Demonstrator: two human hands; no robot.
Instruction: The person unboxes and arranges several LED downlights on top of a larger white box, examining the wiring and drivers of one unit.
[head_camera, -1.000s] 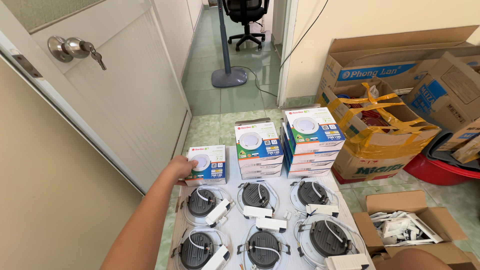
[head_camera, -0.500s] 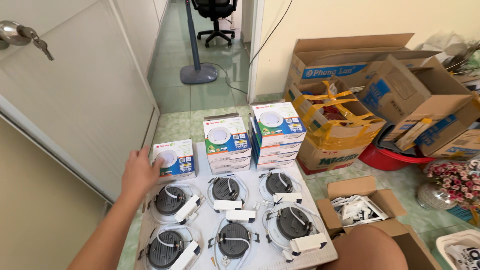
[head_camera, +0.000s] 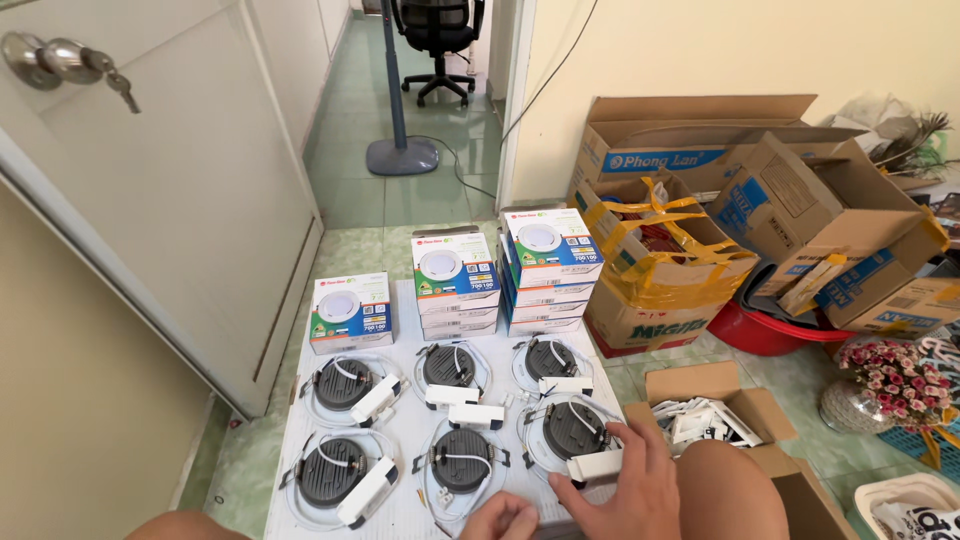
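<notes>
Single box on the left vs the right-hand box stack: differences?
The single box sits alone, one high; the right stack is several boxes high. The single box lies nearer the door; the right stack stands beside the taped carton. Both show a round white lamp on top.

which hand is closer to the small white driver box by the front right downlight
Right. The right hand rests its fingers on the white driver box; the left hand sits lower and to its left, apart from it.
</notes>
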